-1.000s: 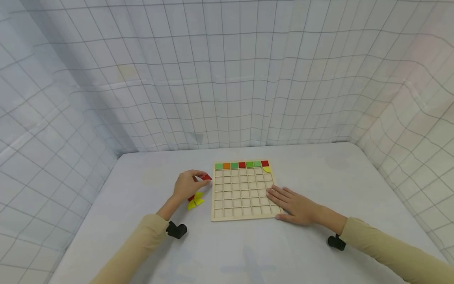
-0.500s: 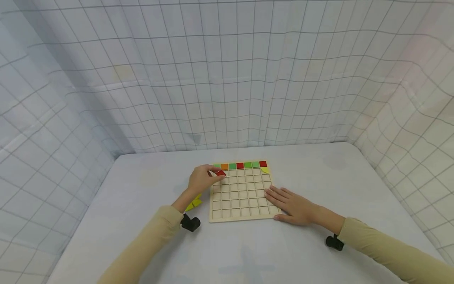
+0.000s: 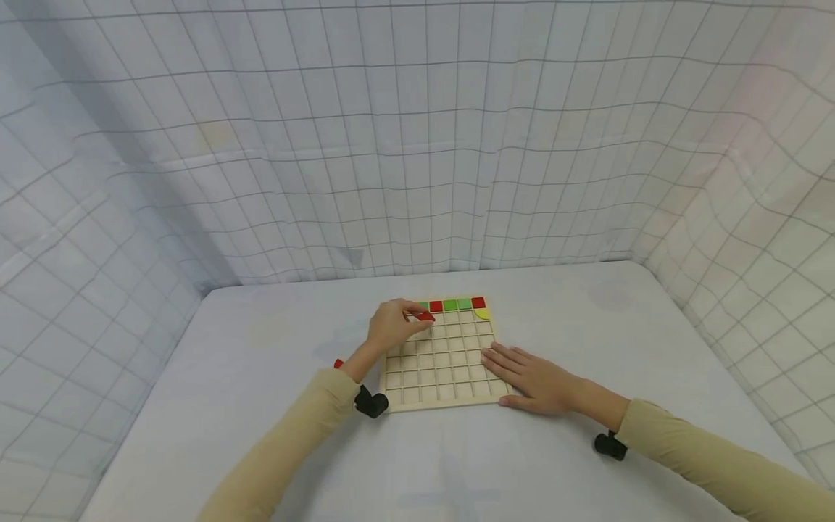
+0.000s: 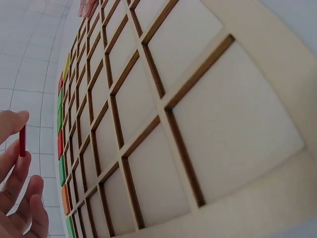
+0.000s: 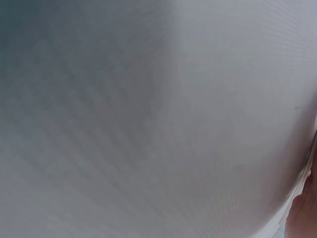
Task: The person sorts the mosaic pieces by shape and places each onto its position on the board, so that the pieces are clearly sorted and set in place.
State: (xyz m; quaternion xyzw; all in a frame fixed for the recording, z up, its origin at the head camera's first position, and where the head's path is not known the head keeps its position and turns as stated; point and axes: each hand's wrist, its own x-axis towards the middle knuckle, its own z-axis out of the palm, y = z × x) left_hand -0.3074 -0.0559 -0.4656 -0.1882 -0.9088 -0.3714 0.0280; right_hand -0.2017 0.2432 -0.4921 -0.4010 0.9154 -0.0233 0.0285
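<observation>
A pale wooden grid board (image 3: 438,366) (image 4: 163,129) lies mid-table. Its far row holds green, orange and red square tiles (image 3: 457,304), with a yellow quarter-round piece (image 3: 483,314) under the far right corner. My left hand (image 3: 393,326) hovers over the board's far left part and pinches a small red tile (image 3: 426,316) (image 4: 22,141) between thumb and fingers. My right hand (image 3: 531,378) lies flat, fingers straight, on the board's near right corner. In the right wrist view only blurred grey table shows, with a bit of skin at the right edge.
A red piece (image 3: 338,363) peeks out on the table beside my left forearm. White grid-patterned cloth walls (image 3: 417,145) close in the table on the back and both sides. The tabletop (image 3: 261,341) is pale grey.
My left hand carried the red tile from left of the board rightward over its far left cells. The yellow pieces on the table are now hidden behind my forearm. The right hand stayed put.
</observation>
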